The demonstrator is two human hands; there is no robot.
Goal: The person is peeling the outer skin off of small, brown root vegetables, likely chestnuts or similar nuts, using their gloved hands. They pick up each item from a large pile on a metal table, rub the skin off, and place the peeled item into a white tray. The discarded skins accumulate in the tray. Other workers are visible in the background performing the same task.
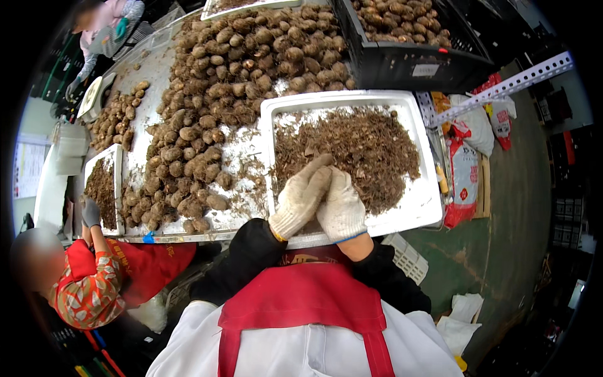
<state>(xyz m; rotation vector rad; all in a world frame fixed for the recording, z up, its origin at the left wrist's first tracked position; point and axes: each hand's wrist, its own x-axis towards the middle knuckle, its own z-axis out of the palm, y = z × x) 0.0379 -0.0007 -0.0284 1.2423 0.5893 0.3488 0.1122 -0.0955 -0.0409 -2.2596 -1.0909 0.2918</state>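
Brown root scraps (370, 151), in the white tray (424, 206) beneath your fingers (318, 179): left hand (298, 200) and right hand (341, 204) pressed together, whether pinching anything cannot be told; a slackened grip might lose any held piece among them.

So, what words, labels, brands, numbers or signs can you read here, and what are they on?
I don't copy wording out, but print shows here:
Black crate: white label, too small to read.
Red-and-white sack at right: printed characters.
Co-worker's red apron: yellow lettering, slanted.
Wearer's red apron: yellowish print near the tray, partly hidden.
Pale sheet at far left: too blurred to read.
White tray: no lettering visible.
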